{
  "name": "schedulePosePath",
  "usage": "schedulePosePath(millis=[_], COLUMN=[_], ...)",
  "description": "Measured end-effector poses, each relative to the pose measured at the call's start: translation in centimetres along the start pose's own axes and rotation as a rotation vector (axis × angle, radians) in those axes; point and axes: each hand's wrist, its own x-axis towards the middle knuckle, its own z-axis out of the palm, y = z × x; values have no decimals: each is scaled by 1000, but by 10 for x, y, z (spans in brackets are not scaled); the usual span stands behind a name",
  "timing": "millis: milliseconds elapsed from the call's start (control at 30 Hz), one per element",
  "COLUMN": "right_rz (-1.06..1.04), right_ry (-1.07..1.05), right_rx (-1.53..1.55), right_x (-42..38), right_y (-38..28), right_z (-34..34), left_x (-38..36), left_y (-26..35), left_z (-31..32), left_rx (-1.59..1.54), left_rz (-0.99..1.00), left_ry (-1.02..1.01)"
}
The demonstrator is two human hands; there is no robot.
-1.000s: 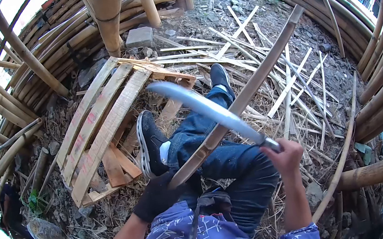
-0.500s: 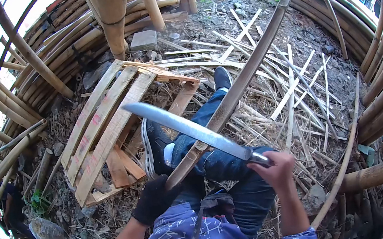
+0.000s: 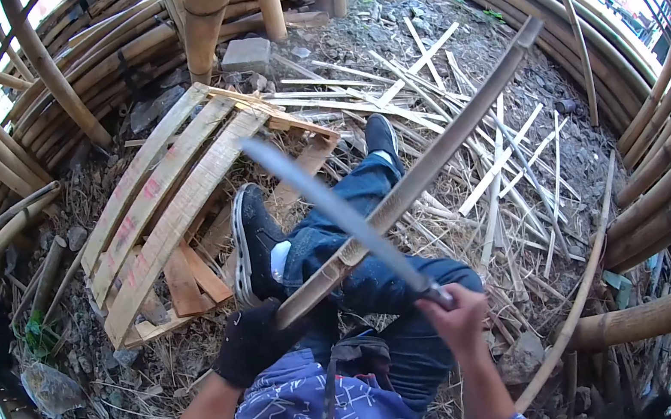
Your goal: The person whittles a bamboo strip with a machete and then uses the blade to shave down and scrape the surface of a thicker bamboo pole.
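Note:
My left hand (image 3: 256, 341), in a black glove, is closed around the near end of a long split bamboo piece (image 3: 453, 128). The bamboo slants up to the right across my bent leg, its far end over the ground. In my bare right hand (image 3: 458, 319) is the handle of a machete (image 3: 326, 202). Its long blade points up and to the left, slightly smeared by motion, and overlaps the bamboo a little above my knee in this view. My fingers hide most of the handle.
A wooden pallet (image 3: 146, 205) lies left of my shoe (image 3: 257, 237). Thin bamboo strips (image 3: 495, 177) are scattered over the ground ahead. Stacked bamboo poles (image 3: 110, 91) curve around the back and sides, with an upright pole (image 3: 203, 34) near a grey block (image 3: 246, 54).
The machete blade has swung to a steeper slant, its tip now further right. The bamboo's far end has dropped and shifted right, so it lies at a flatter angle.

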Motion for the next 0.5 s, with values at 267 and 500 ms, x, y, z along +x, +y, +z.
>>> schedulePosePath(millis=[267, 500], right_rz=[233, 496], right_ry=[-156, -473], right_rx=[477, 1061], right_x=[-56, -67], right_y=[-6, -33], right_z=[57, 78], left_x=[1, 3], left_y=[-1, 16], left_z=[-11, 15], left_rx=[68, -507], left_rz=[181, -121], left_ry=[143, -103])
